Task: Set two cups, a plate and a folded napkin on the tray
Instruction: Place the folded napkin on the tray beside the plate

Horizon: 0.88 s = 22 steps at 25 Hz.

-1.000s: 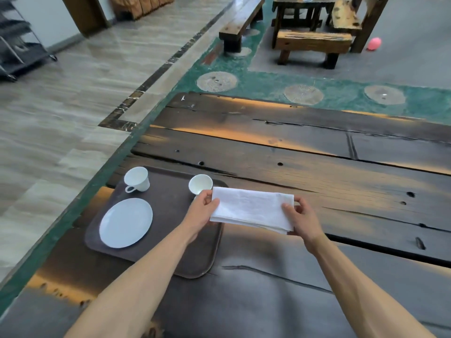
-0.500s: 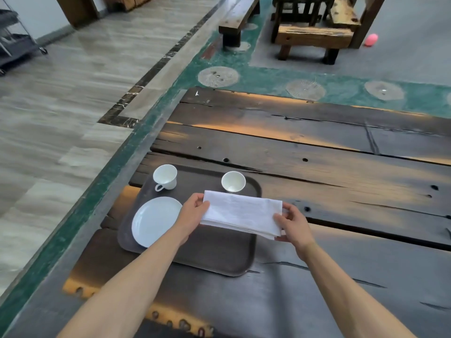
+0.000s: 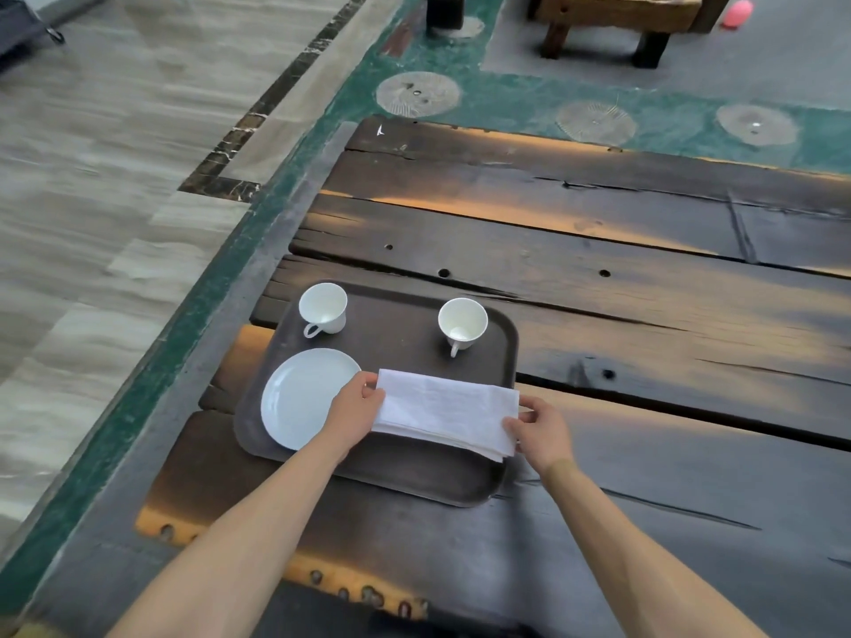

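Folded white napkin [image 3: 444, 409] held flat over the right half of a dark brown tray [image 3: 396, 324], pinched at both short ends. Left hand [image 3: 354, 414] closed on the napkin's left edge, thumb on top, fingers tucked beneath; right hand [image 3: 543, 430] gripping the right edge the same way, thumb [image 3: 511, 425] resting on the cloth, just past the tray's right rim. Cannot tell whether the napkin's underside touches the tray or hangs slightly above it. White plate [image 3: 301, 398] lying on the tray's near left part, its right rim partly hidden by the left hand. Two white cups upright on the tray's far side: left cup [image 3: 323, 308] near the far left corner, handle turned toward the near side; right cup [image 3: 463, 322] near the far right corner, handle also pointing near. Tray set at the left end of a dark, weathered plank table [image 3: 598, 278]. Beyond the table, a wooden bench [image 3: 617, 16] on grey floor and a small pink object [image 3: 737, 13] at far right.
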### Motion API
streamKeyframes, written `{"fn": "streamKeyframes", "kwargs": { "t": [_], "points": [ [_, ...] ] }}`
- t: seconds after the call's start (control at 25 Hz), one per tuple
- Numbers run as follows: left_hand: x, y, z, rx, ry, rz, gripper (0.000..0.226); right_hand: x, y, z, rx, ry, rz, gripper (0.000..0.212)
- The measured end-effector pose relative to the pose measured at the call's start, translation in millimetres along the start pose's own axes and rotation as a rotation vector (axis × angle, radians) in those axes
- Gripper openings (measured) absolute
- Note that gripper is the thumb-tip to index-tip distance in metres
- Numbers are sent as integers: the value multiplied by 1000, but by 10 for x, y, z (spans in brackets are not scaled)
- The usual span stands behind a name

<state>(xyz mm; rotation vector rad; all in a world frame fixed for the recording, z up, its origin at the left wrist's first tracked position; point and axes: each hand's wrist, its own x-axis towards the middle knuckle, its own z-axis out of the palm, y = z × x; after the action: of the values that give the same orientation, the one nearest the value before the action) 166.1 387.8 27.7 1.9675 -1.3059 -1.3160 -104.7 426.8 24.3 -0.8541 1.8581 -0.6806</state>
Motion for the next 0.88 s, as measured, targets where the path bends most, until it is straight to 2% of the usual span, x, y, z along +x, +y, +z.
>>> {"fn": "streamKeyframes", "kwargs": {
  "t": [0.32,0.44,0.88],
  "points": [
    [322,-177,41,161,45,-29,10,151,56,229,-79,145,138,18],
    [417,-207,82,232,62,-27,10,172,71,285,-136,180,187,21],
    [594,-189,139,610,84,-23,16,200,71,414,-466,235,154,22]
  ]
}}
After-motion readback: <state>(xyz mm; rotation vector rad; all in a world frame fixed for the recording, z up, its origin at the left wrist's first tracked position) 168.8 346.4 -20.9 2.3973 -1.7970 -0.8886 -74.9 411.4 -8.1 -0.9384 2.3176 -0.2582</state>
